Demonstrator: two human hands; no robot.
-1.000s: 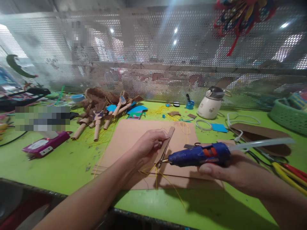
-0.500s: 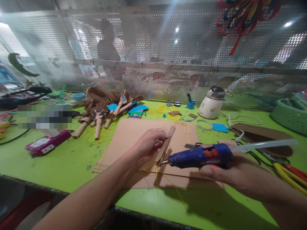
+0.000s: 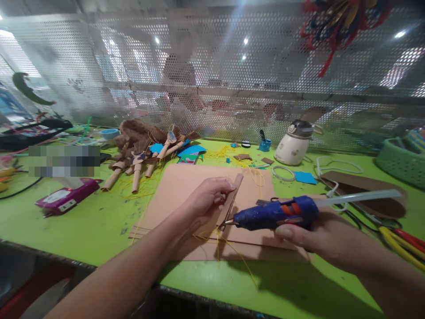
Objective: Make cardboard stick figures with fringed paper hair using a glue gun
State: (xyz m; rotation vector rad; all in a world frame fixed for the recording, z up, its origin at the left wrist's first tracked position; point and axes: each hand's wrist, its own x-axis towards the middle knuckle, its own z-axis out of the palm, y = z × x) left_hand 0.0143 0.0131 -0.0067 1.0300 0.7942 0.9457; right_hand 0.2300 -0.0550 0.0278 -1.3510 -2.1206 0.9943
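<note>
as left hand (image 3: 207, 196) pinches strip (image 3: 230, 200), glue gun (image 3: 270, 215) seemingly touches it.

Far right, you have a white, grey-lidded bottle (image 3: 292, 145) and a green perforated basket (image 3: 401, 162); left, a purple boxy device (image 3: 68, 199).

Left grip (image 3: 210, 195) on brown strip (image 3: 229, 203), right grip (image 3: 310, 235) around blue glue gun (image 3: 265, 215) — cardboard sheets (image 3: 181, 184) beneath

The glue gun (image 3: 265, 217) is dark blue with orange parts, its stick (image 3: 361, 197) translucent white; the strip (image 3: 230, 199) is brown, the thread (image 3: 218, 233) yellow, the table (image 3: 99, 228) lime green, the far screen (image 3: 212, 53) silver-grey with dotted rows.
</note>
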